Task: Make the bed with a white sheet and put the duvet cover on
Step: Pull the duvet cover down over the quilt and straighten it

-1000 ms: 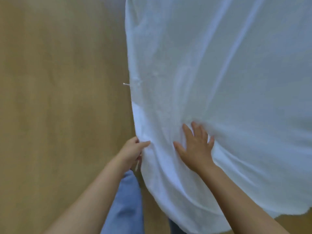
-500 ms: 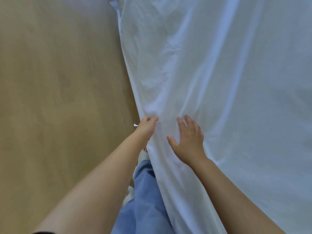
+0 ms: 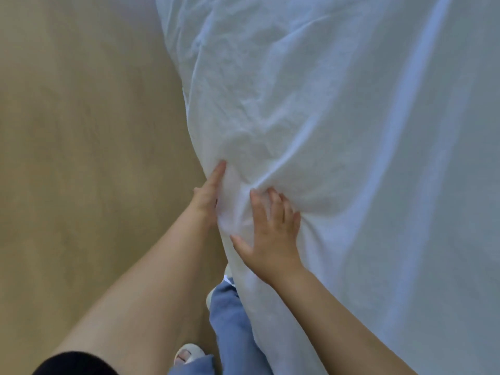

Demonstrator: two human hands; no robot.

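Observation:
A white sheet [image 3: 338, 109] covers the right two thirds of the head view and hangs down over the bed's left side. It is wrinkled near the edge and has long folds further right. My left hand [image 3: 208, 194] lies along the sheet's hanging edge, fingers straight and pointing away from me; part of the hand is hidden behind the cloth. My right hand [image 3: 272, 234] lies flat on top of the sheet just inside that edge, fingers spread and pressing the cloth down. The mattress under the sheet is hidden.
A bare wooden floor [image 3: 81, 158] fills the left side. My legs in blue trousers [image 3: 230, 326] stand close against the bed side, one foot in a white slipper [image 3: 188, 354] at the bottom.
Both hands have slid forward along the bed edge, away from me. The sheet's side edge now hangs closer to the bed, and fresh wrinkles have bunched ahead of my hands.

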